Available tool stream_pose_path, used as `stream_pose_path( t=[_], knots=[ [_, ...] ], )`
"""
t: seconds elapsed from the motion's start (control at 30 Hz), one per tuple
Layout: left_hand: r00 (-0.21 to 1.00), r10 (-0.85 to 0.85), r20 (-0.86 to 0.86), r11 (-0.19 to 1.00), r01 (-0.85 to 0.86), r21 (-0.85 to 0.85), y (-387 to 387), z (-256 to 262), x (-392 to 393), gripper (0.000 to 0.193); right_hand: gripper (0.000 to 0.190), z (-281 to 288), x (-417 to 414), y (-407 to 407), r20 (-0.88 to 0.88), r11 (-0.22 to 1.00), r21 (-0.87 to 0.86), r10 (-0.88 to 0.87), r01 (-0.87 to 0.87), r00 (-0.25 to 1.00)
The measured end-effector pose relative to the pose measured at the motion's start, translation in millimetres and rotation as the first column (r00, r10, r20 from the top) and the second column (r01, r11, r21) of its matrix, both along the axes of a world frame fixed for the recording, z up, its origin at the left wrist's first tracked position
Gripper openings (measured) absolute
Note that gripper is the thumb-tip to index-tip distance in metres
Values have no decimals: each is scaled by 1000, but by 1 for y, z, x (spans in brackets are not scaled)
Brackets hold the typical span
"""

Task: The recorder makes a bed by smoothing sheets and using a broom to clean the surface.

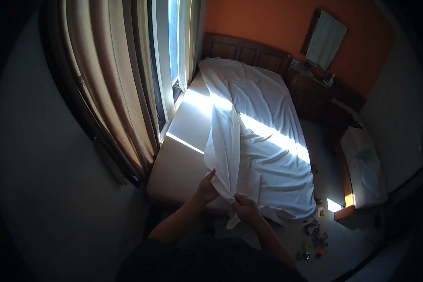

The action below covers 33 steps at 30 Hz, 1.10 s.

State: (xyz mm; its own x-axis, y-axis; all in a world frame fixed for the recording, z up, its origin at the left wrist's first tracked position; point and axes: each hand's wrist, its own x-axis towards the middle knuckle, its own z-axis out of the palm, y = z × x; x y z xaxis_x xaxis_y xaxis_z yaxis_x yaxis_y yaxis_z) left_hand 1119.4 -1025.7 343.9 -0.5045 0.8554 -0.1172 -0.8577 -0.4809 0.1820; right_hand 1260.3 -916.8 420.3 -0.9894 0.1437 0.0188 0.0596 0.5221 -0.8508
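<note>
A white bed sheet lies wrinkled over the right part of a mattress, whose left part shows bare. The sheet's near left edge is lifted and gathered between my hands, above the foot of the bed. My left hand has the edge between thumb and fingers. Just to the right and a little lower, my right hand is closed around the bunched cloth, with a loose end hanging below it. Bright strips of sunlight cross the sheet and mattress.
Long beige curtains hang by the window on the left. A wooden headboard stands at the far end, beside a wooden cabinet. Small items are scattered on the floor at right, near a second, low mattress in a wooden frame.
</note>
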Motion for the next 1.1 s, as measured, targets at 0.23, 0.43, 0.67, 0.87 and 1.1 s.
stream_pose_path(
  t=[0.23, 0.43, 0.67, 0.87, 1.1],
  knots=[
    [850, 441, -287, 885, -465, -17, -33, -27, -119, 47, 19, -14, -10, -25, -101, 991, 122, -37, 49, 994],
    [580, 547, -603, 743, -669, 31, -114, 111, -94, 44, 16, 25, -25, -54, -222, 991, 128, 1, 28, 975],
    [853, 136, -504, 595, -477, -647, -156, -44, -39, 51, 47, -66, -32, -98, 147, 992, 115, -62, 45, 987],
    [657, -435, -616, 426, -453, -783, -170, 9, -42, 56, 69, -35, -88, -186, -64, 868, 479, -112, 129, 992],
    [716, -183, -674, 788, -303, -536, -170, 28, -59, 51, 20, -44, -145, -163, -264, 963, 49, -243, 265, 933]
  ],
)
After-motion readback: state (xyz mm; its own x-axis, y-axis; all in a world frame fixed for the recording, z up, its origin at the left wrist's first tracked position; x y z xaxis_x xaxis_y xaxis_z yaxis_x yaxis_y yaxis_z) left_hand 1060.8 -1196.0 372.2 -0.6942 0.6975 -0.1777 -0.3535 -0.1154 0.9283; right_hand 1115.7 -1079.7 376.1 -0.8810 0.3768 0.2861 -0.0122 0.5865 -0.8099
